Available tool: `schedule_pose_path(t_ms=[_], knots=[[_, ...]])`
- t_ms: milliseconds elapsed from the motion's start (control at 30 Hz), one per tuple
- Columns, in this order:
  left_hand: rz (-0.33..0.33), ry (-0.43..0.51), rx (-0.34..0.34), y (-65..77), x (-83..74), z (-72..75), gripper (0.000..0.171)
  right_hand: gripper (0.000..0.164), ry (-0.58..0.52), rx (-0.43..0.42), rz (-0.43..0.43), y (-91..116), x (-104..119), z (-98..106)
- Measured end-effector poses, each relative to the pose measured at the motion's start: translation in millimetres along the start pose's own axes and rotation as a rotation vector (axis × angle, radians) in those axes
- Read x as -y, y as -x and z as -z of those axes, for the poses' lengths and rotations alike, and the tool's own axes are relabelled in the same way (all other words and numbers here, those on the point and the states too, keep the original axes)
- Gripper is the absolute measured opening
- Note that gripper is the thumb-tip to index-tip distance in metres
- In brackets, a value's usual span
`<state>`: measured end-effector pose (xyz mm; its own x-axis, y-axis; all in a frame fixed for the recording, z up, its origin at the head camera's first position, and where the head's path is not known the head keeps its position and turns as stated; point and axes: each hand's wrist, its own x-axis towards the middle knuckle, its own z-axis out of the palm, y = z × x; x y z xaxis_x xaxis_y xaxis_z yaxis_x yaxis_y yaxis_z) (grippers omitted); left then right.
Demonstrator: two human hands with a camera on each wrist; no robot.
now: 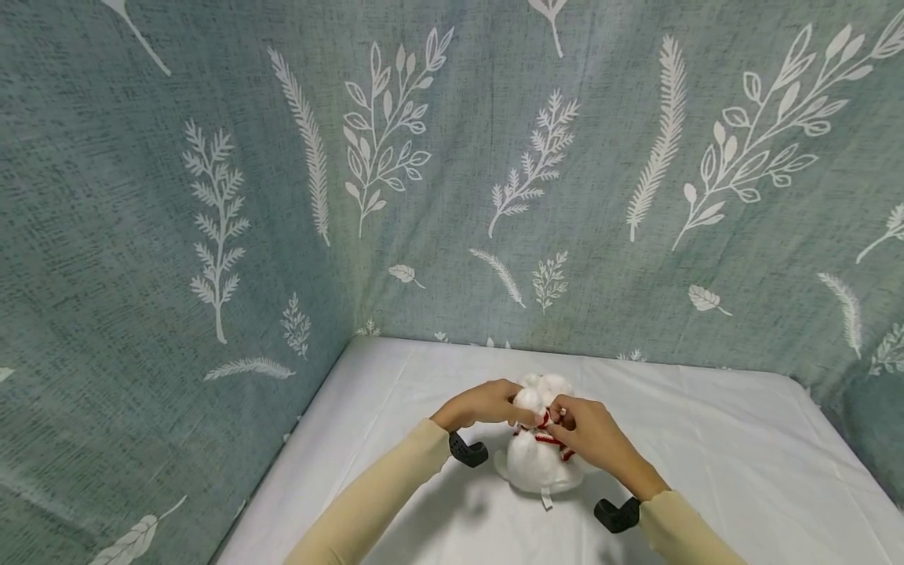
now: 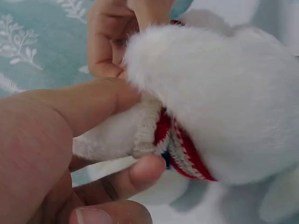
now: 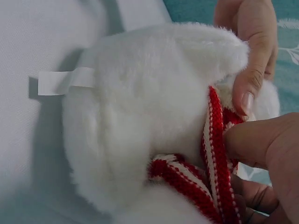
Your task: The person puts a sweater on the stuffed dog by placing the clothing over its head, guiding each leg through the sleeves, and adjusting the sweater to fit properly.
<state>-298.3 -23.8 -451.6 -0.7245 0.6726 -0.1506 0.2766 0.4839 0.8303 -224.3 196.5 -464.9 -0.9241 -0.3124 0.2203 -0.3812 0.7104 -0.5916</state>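
Leaf-patterned teal cloth (image 1: pixel 452 259) hangs behind a white surface (image 1: pixel 706 439). From the left, the left hand (image 1: pixel 487 402) grips a white plush toy (image 1: pixel 537 467), which rests between the 2 hands, partly covered by them; the right hand (image 1: pixel 593 433) pinches its red-and-cream scarf (image 3: pixel 220 154), fingers (image 3: pixel 257 193) partly hidden behind.

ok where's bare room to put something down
Broadest: the white surface between the right hand and the curtain on the right. A narrower patch lies between the left sleeve and the curtain on the left. Crowded: around the plush toy, where the left hand and right hand meet at its striped scarf.
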Motion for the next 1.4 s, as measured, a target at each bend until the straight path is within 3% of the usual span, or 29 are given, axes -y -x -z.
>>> schedule_pose_path(t_ms=[167,267,400,500,600,700,833,967,1067,1267,1400], knots=[[-0.019,0.054,-0.047,1.5,4.9,-1.3,0.029,0.016,-0.013,0.027,0.013,-1.1,-3.7,1.4],[-0.024,0.037,-0.094,1.0,1.2,-2.4,0.028,0.014,-0.092,0.042,-0.035,0.5,-7.7,5.8],[0.015,0.014,-0.125,1.4,-5.8,0.0,0.036,0.012,-0.178,-0.021,-0.206,3.2,-12.2,14.2],[0.077,0.039,-0.120,3.2,-6.8,4.2,0.030,0.026,-0.221,-0.029,-0.350,5.7,-16.5,19.5],[0.116,0.071,-0.084,5.3,-4.6,9.3,0.010,0.049,-0.355,0.067,-0.487,8.9,-20.9,21.2],[0.118,0.087,-0.046,7.5,-3.5,13.3,0.031,0.063,-0.531,0.191,-0.583,11.6,-25.1,18.1],[0.121,0.081,-0.035,9.6,-4.9,14.7,0.038,0.057,-0.702,0.288,-0.559,13.4,-29.1,12.0],[0.082,0.077,-0.036,8.3,-5.0,13.1,0.023,0.052,-0.776,0.301,-0.471,13.1,-29.9,11.6],[0.022,0.082,-0.056,5.5,-5.0,12.3,0.011,0.047,-0.801,0.255,-0.461,11.7,-28.2,13.3],[-0.037,0.063,-0.145,2.4,-8.0,14.4,0.020,0.028,-0.881,0.099,-0.438,8.7,-23.4,20.8],[-0.062,0.036,-0.204,2.6,-6.3,14.6,0.021,0.024,-0.873,0.060,-0.383,7.3,-22.4,26.3]])
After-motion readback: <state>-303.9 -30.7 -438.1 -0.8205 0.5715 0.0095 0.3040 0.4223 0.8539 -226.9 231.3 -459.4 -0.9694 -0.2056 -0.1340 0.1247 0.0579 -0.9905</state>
